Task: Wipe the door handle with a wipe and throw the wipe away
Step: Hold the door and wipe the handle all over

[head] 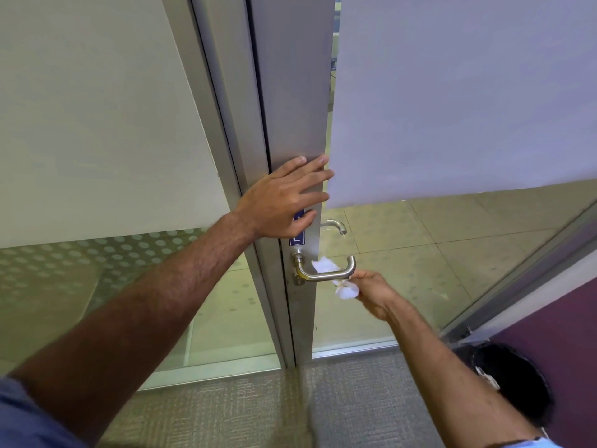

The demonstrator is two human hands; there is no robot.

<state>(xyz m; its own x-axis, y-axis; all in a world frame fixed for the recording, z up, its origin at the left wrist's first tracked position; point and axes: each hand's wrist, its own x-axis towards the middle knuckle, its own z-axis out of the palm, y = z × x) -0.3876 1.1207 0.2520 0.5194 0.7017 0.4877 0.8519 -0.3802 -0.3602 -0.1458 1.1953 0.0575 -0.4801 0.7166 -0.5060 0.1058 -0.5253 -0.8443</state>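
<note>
A brushed-metal lever door handle (318, 277) sticks out from the edge of a grey-framed glass door (290, 92). A white wipe (345, 291) is draped over the handle's bar, one end above it and one bunched below. My right hand (374, 291) pinches the lower end of the wipe just right of the handle. My left hand (284, 197) lies flat with fingers spread on the door frame above the handle, holding nothing. A second handle (336, 225) shows on the door's far side.
A black-lined waste bin (513, 379) stands on the floor at the lower right, against a dark purple wall (555, 334). Frosted glass panels flank the door. Grey carpet lies underfoot, with tiled floor beyond the glass.
</note>
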